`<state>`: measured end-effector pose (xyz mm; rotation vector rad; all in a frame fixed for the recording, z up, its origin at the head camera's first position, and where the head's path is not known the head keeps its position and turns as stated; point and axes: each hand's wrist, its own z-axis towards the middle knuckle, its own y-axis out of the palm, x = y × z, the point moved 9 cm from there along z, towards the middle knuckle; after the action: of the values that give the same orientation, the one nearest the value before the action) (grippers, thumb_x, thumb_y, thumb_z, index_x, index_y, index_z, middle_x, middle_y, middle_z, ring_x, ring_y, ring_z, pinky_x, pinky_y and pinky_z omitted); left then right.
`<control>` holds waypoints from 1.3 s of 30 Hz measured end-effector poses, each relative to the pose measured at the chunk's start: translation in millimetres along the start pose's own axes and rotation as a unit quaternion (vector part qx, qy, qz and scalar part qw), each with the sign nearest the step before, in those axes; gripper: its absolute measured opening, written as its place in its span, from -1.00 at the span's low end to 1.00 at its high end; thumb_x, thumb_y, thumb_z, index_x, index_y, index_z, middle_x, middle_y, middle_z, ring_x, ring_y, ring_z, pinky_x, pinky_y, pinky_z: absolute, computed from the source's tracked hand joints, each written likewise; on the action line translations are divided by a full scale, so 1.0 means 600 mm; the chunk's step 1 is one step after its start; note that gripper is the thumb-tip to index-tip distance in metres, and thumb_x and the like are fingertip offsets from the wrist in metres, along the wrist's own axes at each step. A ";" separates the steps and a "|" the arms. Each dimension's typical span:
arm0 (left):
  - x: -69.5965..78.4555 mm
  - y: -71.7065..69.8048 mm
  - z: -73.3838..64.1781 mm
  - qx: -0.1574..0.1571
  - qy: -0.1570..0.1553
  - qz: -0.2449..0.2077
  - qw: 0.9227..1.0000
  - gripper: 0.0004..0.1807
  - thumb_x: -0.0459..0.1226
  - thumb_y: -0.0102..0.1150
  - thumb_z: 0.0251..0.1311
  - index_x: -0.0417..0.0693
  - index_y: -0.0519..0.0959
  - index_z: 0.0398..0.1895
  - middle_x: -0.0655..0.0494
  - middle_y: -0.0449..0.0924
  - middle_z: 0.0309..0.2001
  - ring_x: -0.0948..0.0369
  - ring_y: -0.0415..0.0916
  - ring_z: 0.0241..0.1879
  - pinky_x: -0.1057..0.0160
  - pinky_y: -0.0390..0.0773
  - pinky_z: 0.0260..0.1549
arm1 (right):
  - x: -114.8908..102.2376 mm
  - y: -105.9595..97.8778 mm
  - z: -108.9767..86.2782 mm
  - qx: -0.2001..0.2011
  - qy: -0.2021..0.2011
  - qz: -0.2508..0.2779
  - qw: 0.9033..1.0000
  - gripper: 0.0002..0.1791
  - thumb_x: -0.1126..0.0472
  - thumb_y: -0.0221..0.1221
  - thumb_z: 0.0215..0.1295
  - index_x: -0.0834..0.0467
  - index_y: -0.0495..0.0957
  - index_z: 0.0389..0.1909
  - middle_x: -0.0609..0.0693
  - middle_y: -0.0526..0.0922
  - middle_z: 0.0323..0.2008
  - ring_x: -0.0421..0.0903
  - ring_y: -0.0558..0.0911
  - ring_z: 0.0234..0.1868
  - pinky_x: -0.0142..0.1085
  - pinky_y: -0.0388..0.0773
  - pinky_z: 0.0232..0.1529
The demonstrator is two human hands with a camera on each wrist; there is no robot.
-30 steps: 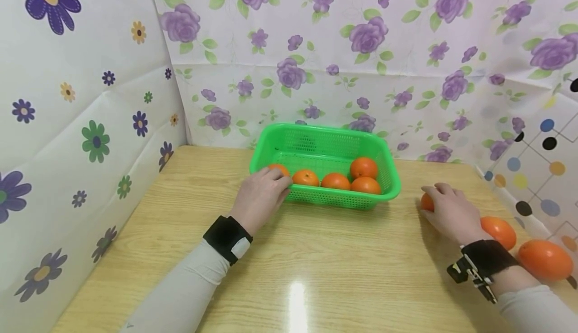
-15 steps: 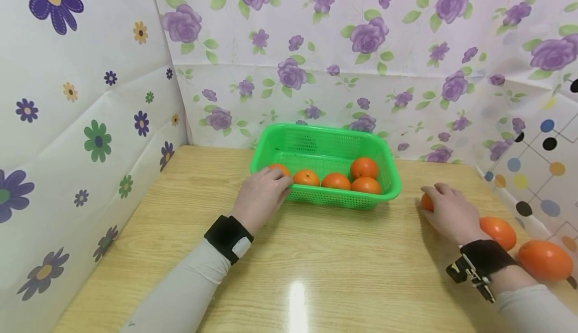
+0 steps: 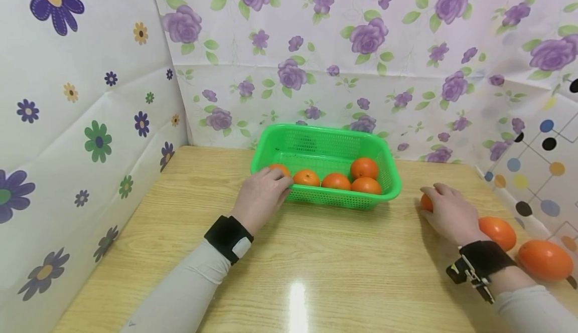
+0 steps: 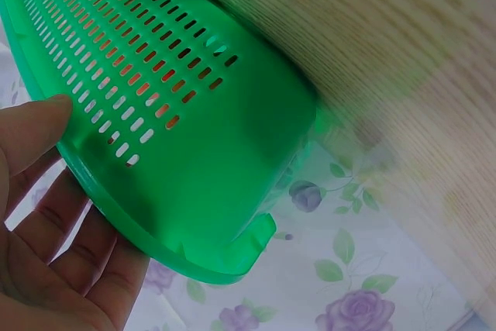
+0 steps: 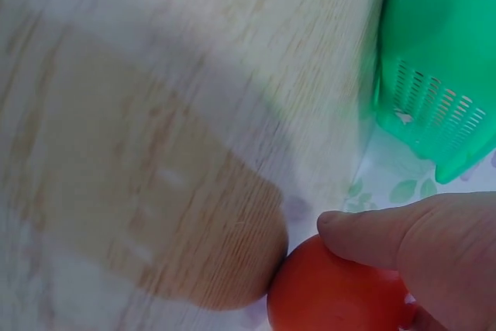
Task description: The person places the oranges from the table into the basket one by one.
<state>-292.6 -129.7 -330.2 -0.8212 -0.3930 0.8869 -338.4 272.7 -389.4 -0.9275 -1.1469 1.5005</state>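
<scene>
A green perforated plastic basket (image 3: 325,133) stands on the table with several oranges (image 3: 306,177) along its near side. My left hand (image 3: 262,192) grips the basket's near rim at its left end; the left wrist view shows the thumb (image 4: 39,125) on the outer wall and the fingers curled under the rim. Right of the basket, my right hand (image 3: 451,212) holds an orange (image 5: 333,292) on the table. Its thumb (image 5: 372,234) lies over that orange in the right wrist view, while the back of the hand hides most of the fruit from the head view.
Two more oranges, one (image 3: 497,232) beside my right wrist and one (image 3: 545,260) nearer the right edge, lie on the wooden table (image 3: 343,273). Flowered sheets (image 3: 289,37) hang behind and to the left; a dotted one (image 3: 546,172) hangs at the right.
</scene>
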 end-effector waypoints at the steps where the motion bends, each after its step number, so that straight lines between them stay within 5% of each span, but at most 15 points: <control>1: -0.001 0.001 0.000 -0.002 -0.001 -0.001 1.000 -0.92 -0.21 0.34 0.22 0.07 0.69 -0.25 0.22 0.57 -0.23 0.19 0.50 -0.15 0.30 0.51 -0.12 | 0.000 0.000 0.000 0.001 0.000 0.000 1.000 -0.34 0.08 0.39 0.16 0.21 0.45 0.27 0.42 0.34 0.25 0.44 0.35 0.19 0.37 0.40 -0.11; 26: 0.001 0.000 0.001 0.000 -0.001 -0.003 1.000 -0.91 -0.22 0.35 0.21 0.04 0.71 -0.24 0.20 0.59 -0.22 0.18 0.52 -0.16 0.30 0.52 -0.13 | 0.003 -0.006 -0.005 0.011 -0.007 0.021 1.000 -0.31 0.08 0.40 0.14 0.20 0.44 0.29 0.41 0.33 0.26 0.45 0.36 0.16 0.36 0.41 -0.15; 39: 0.002 -0.001 0.002 0.011 0.010 -0.003 1.000 -0.91 -0.24 0.37 0.18 0.04 0.70 -0.25 0.19 0.60 -0.21 0.17 0.52 -0.16 0.30 0.52 -0.13 | -0.037 -0.067 0.002 0.100 -0.033 0.055 0.993 -0.32 0.04 0.40 0.14 0.07 0.47 0.30 0.27 0.39 0.30 0.34 0.44 0.13 0.29 0.48 -0.27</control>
<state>-292.2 -128.3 -329.2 -0.8072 -0.3666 0.8749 -324.4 253.1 -350.4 -0.8192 -0.9848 1.7126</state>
